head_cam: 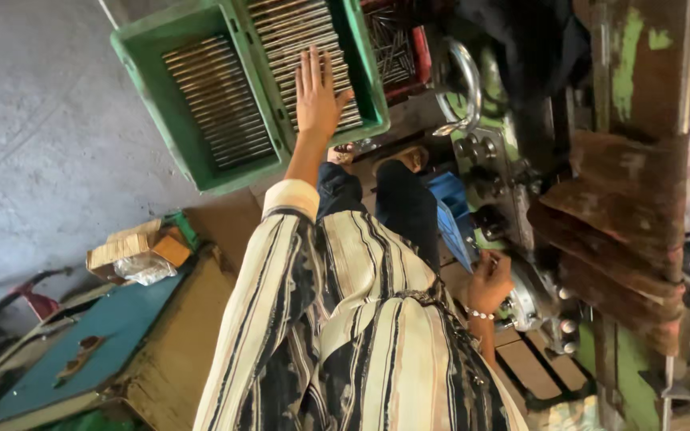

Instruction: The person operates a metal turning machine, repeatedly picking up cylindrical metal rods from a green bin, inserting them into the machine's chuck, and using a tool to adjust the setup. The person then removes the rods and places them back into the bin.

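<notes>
Head view: left hand point(317, 94) fingers spread flat on rods point(297, 48) in green crate point(365, 72), right hand point(489, 281) curled at machine point(521, 303), grip unclear; rods could roll and pinch

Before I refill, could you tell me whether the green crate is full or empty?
Partly full: metal rods line the green crate.

- Left arm stretches far forward in a striped sleeve, left hand point(318, 94) flat, palm down, fingers spread.
- Right hand point(489, 281) sits low beside the hip, fingers curled, wrist bent.
</notes>
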